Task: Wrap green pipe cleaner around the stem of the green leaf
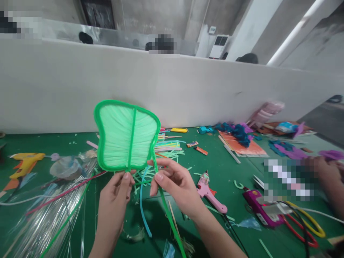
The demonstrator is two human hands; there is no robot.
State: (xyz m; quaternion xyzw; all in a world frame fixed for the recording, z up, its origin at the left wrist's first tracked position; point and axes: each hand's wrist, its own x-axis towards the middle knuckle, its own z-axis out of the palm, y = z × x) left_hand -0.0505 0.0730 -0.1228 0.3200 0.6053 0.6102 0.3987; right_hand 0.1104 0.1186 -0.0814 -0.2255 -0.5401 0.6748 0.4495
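Note:
A green fan-shaped piece (115, 134), with a thick fuzzy rim, a centre rib and pale green strands across it, stands upright in front of me. My left hand (116, 190) pinches its base where the rib meets the lower rim. My right hand (177, 184) closes finger and thumb on a long green pipe cleaner (168, 211), which runs up along the fan's right edge and trails down to the bottom of the view. A blue pipe cleaner (142, 208) curves on the table between my hands.
Left lie a yellow glue gun (27, 165) and clear strands (70, 204). Cut pipe cleaner bits (172, 152) spread behind my hands. Right are a pink glue gun (211, 197), a purple device (262, 208) and scissors (303, 229). A co-worker's hand (326, 172) is at far right. A white partition (188, 86) stands behind.

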